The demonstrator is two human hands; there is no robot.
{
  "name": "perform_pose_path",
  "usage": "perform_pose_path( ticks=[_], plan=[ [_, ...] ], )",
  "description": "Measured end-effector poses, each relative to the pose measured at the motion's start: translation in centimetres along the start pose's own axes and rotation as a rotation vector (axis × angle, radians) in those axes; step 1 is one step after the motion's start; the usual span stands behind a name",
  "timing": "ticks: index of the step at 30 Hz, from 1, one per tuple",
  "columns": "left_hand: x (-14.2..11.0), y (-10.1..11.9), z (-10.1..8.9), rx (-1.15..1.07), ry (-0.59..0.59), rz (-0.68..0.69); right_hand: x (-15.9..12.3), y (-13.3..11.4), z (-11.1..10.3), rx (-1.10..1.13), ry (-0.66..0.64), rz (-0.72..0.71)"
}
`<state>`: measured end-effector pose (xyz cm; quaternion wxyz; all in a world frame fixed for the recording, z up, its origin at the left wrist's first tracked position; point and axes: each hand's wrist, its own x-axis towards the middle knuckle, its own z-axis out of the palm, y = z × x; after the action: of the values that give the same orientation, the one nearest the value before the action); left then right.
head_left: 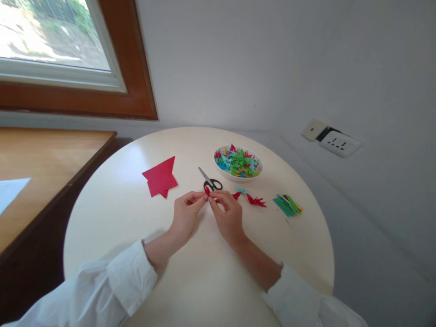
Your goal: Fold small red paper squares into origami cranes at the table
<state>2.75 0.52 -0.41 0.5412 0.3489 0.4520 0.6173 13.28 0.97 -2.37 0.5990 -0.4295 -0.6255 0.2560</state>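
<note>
Between my fingertips, over the middle of the round table, is a small folded piece of red paper (207,190). My left hand (186,213) pinches it from the left, and my right hand (229,215) pinches it from the right. Its lower part is hidden by my fingers. Just beyond my hands lie scissors with black handles (217,184), blades pointing away. Close to my right hand are folded red paper cranes (256,200) and a light blue one (242,190). Red paper sheets (162,178) lie overlapped to the left.
A white bowl (238,178) full of colourful folded paper pieces stands at the back of the white round table (112,213). Green, blue and yellow paper strips (288,205) lie at the right. A wooden desk (51,154) is at far left; a wall socket (340,143) is at right.
</note>
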Motion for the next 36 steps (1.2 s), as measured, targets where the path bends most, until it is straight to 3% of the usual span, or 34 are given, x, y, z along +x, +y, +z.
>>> perform_pose_path(
  ticks=[14,29,36],
  plan=[
    [-0.03,-0.12,-0.12,0.097,-0.005,0.073,-0.1,-0.63,0.45,0.114,0.012,0.191],
    [0.02,0.08,-0.2,0.192,-0.034,0.134,-0.2,-0.54,0.29,0.023,-0.021,0.124],
    [0.08,-0.08,-0.21,0.233,-0.035,0.146,-0.23,-0.44,0.47,0.044,-0.052,0.231]
  ],
)
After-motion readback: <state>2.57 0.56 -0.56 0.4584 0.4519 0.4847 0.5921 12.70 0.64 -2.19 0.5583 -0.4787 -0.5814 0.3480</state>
